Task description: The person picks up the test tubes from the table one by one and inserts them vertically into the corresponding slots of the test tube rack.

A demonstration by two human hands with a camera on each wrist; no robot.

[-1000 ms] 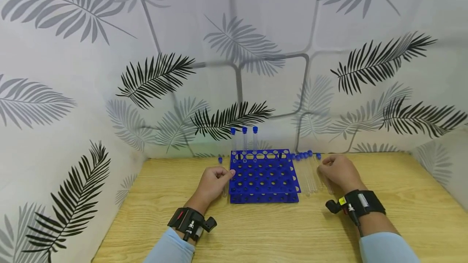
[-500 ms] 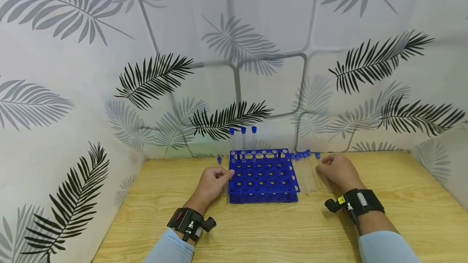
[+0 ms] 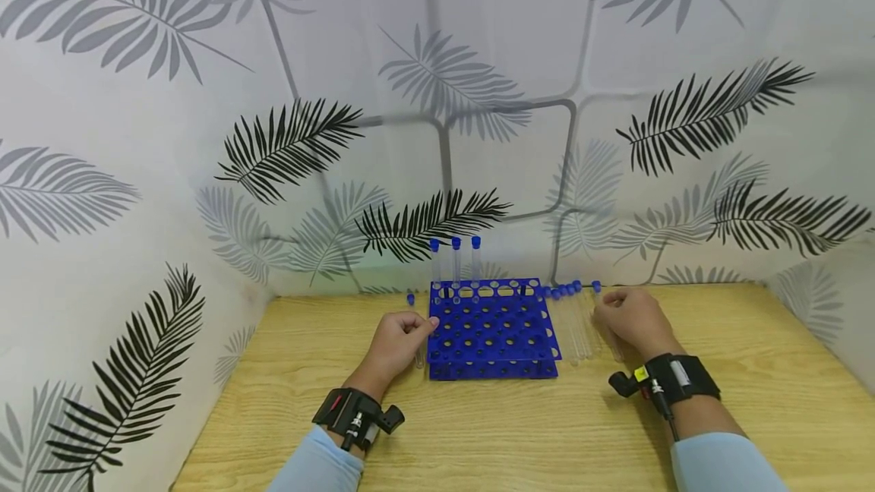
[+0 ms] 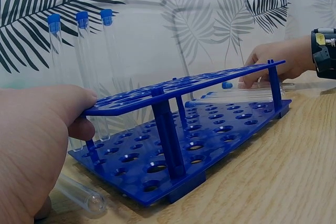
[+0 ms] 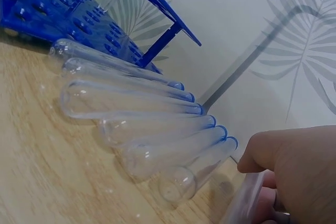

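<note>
A blue test tube rack [image 3: 495,325] stands on the table, with three blue-capped test tubes [image 3: 456,260] upright in its back row. My left hand [image 3: 395,342] grips the rack's left edge, thumb on the top plate and a finger beneath, as the left wrist view shows. Under that hand lies a loose test tube [image 4: 84,195], partly hidden. To the right of the rack, my right hand [image 3: 636,319] holds a clear test tube [image 5: 244,200] between thumb and fingers; its blue cap [image 3: 597,286] shows beyond the fingertips in the head view.
Several capped test tubes [image 5: 136,100] lie side by side on the wooden table [image 3: 478,431] between the rack and my right hand. A blue cap [image 3: 411,299] shows beyond my left hand. A leaf-patterned cloth [image 3: 506,173] hangs behind the table.
The blue cap at my right fingertips has shifted slightly away from me. My left hand and the rack stay where they were.
</note>
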